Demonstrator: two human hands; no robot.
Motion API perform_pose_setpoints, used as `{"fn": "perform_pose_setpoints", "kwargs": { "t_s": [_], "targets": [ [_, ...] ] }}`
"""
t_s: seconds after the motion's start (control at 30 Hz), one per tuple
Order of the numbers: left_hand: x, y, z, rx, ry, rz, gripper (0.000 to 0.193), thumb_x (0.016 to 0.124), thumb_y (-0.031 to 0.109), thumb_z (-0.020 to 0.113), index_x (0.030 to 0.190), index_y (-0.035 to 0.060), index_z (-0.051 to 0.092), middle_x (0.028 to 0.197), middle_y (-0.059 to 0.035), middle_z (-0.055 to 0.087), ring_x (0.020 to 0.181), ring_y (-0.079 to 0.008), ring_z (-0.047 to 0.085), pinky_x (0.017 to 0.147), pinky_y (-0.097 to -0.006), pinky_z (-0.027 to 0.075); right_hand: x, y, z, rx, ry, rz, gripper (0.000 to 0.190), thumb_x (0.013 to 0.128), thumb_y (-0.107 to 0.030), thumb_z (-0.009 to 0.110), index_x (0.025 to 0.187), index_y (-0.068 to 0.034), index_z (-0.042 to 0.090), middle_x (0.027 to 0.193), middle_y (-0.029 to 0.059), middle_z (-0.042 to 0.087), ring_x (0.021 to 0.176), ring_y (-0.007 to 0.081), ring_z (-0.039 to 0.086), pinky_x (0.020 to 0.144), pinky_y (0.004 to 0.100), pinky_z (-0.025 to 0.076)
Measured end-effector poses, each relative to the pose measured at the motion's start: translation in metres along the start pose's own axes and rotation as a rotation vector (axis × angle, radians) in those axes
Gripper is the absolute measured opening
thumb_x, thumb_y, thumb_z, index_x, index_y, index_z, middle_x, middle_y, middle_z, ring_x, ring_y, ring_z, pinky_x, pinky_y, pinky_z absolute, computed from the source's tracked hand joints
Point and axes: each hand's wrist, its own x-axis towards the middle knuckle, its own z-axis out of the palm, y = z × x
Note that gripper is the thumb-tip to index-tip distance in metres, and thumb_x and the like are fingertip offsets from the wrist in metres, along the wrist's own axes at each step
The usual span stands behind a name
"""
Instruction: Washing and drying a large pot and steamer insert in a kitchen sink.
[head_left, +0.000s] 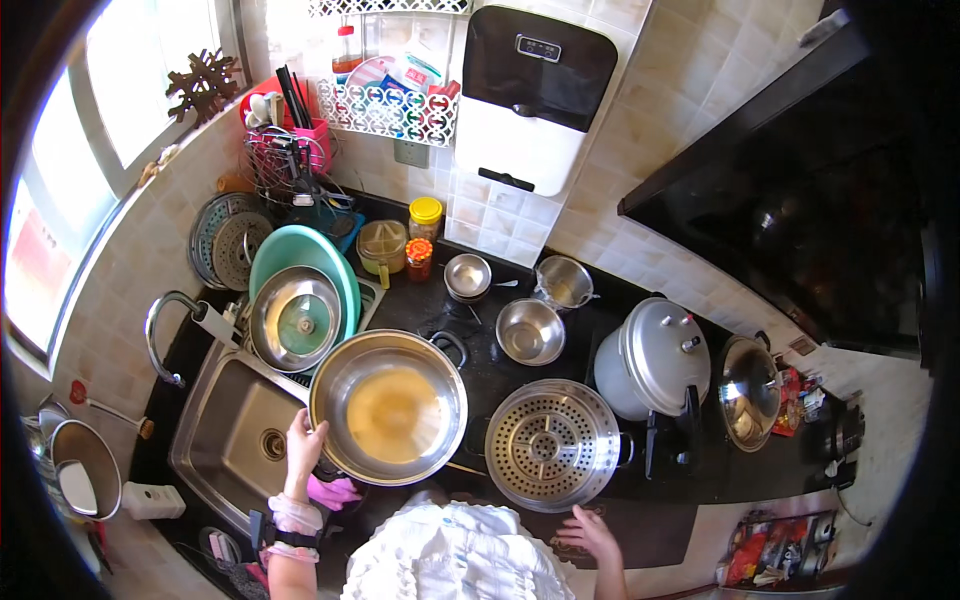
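My left hand grips the near left rim of a wide stainless steel pot, which holds some yellowish-brown liquid and has a black loop handle at its far right. The pot is beside the sink. My right hand is apart from everything, its fingers spread, just below a perforated steel steamer. Beyond the steamer are a steel bowl and a small steel bowl. A pink cloth or glove lies by my left wrist.
A pressure cooker and a lidded wok stand at the right. A teal basin holding a steel bowl and a glass lid rests behind the sink, near the curved faucet. Jars stand by the wall.
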Motion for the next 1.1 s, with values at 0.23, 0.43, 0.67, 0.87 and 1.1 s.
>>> {"fn": "perform_pose_setpoints", "kwargs": {
  "t_s": [0.23,0.43,0.67,0.87,1.1],
  "targets": [
    [0.008,-0.024,0.001,-0.018,-0.006,0.017,0.031,0.079,0.01,0.061,0.107,-0.0025,0.06,0.079,-0.009,0.068,0.068,-0.0117,0.063,0.063,-0.0265,0.049,0.061,0.029,0.027,0.365,0.059,-0.1,0.049,0.085,-0.02,0.062,0.124,-0.001,0.041,0.106,0.021,0.058,0.083,0.0331,0.064,0.065,0.043,0.057],
    [0.008,-0.025,0.0,0.006,0.011,0.009,0.029,0.085,0.022,0.065,0.101,-0.002,0.062,0.076,-0.0069,0.068,0.066,-0.01,0.061,0.061,-0.0252,0.047,0.062,0.029,0.033,0.398,0.136,-0.204,0.024,0.079,-0.004,0.049,0.099,0.008,0.054,0.091,0.0192,0.065,0.074,0.0301,0.066,0.057,0.0312,0.056],
    [-0.002,-0.003,-0.004,0.002,0.021,-0.014,0.032,0.085,0.022,0.065,0.105,-0.0029,0.062,0.08,-0.0061,0.068,0.07,-0.0084,0.062,0.062,-0.0234,0.048,0.017,0.015,0.018,0.584,-0.298,0.089,0.035,0.079,-0.002,0.043,0.109,0.015,0.048,0.121,0.0374,0.049,0.092,0.0373,0.063,0.055,0.0241,0.051],
    [0.0,-0.003,-0.001,0.05,0.067,-0.051,0.047,0.081,0.031,0.069,0.112,-0.0037,0.06,0.08,-0.0096,0.069,0.068,-0.0122,0.064,0.064,-0.0274,0.05,-0.018,-0.018,0.029,0.645,-0.42,0.137,0.032,0.08,-0.006,0.045,0.106,0.013,0.05,0.114,0.0472,0.045,0.059,0.0183,0.046,0.057,0.0242,0.045],
    [-0.01,0.014,-0.004,0.132,0.112,-0.089,0.056,0.086,0.042,0.062,0.113,-0.0071,0.059,0.086,-0.0144,0.069,0.08,-0.0183,0.065,0.074,-0.0317,0.05,-0.057,-0.088,0.127,0.164,-0.388,-0.165,0.015,0.08,-0.008,0.052,0.085,0.005,0.059,0.095,0.0227,0.065,0.068,0.0259,0.063,0.058,0.0349,0.055]
  ]
}}
